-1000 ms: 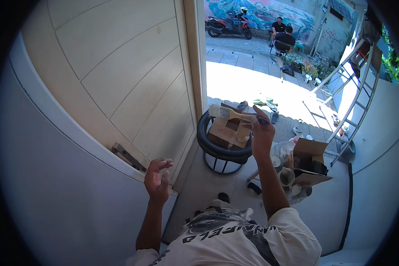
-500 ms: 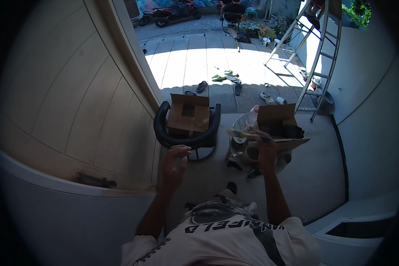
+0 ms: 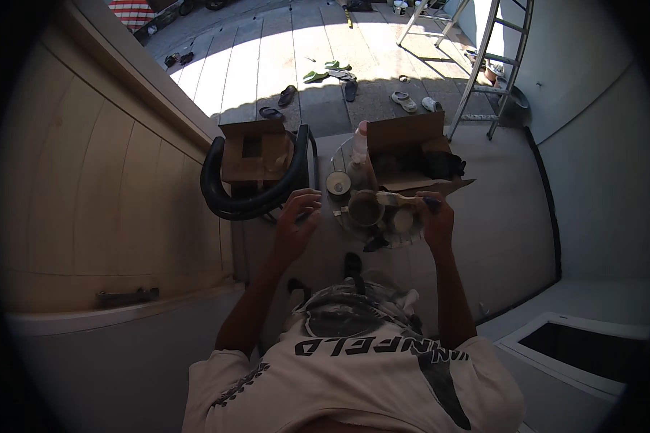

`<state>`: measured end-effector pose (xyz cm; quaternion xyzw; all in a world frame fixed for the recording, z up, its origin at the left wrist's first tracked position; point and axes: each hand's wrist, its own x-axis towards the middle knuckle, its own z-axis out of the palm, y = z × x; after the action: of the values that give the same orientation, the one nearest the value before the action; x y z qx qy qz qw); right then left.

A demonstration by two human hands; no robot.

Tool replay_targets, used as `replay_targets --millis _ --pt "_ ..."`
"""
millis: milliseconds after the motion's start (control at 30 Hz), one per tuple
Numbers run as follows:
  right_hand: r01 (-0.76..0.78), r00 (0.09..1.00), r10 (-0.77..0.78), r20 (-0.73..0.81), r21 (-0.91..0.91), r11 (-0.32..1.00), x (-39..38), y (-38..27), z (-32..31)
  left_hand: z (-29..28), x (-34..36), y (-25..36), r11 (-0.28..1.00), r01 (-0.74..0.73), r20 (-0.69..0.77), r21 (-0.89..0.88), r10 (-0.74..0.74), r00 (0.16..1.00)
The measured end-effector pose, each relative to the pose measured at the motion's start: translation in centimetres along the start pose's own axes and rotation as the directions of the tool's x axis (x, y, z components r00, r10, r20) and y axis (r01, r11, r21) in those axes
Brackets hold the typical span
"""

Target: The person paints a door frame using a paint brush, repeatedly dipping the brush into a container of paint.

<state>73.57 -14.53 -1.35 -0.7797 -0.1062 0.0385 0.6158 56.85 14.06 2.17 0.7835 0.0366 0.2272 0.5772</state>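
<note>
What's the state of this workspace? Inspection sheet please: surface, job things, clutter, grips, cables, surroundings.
Surface: round table, crowded.
Job's things: paintbrush, bristle end overlapping the rim of a round container in view; contact unclear.
Clutter: pale tub, pink-capped bottle, open cardboard box; second box on black chair.
Left grip: open, no object seen in it.
Right grip: closed on paintbrush handle.
Cables: nothing seen for certain; dark strip along floor edge unidentified.
Surroundings: panelled door left, ladder right, loose footwear beyond.

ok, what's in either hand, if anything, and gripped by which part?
Right hand: a paintbrush, held by its handle. Left hand: nothing visible in it, fingers loosely curled.
</note>
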Motion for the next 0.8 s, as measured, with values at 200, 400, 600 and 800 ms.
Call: replay_targets --millis 200,400,600,800 --pt "-0.062 0.998 0.059 -0.033 -0.121 0.991 0.9 3.9 -2.2 3.2 0.0 -3.7 0.994 0.111 0.007 -0.021 -0.111 0.994" --pt "-0.139 0.987 0.127 -0.098 -0.125 0.982 0.3 6.9 -2.1 5.0 0.0 -5.9 0.98 0.198 0.042 0.002 -0.198 0.979" --pt "-0.134 0.983 0.09 -0.161 -0.288 0.948 1.3 9.8 -4.6 6.0 -0.1 -7.3 0.97 0.242 0.07 -0.009 -0.241 0.968" --pt "-0.022 0.999 0.001 -0.045 -0.468 0.883 1.8 17.5 -3.2 8.0 -0.7 -8.0 0.953 0.302 0.178 -0.016 -0.295 0.939"
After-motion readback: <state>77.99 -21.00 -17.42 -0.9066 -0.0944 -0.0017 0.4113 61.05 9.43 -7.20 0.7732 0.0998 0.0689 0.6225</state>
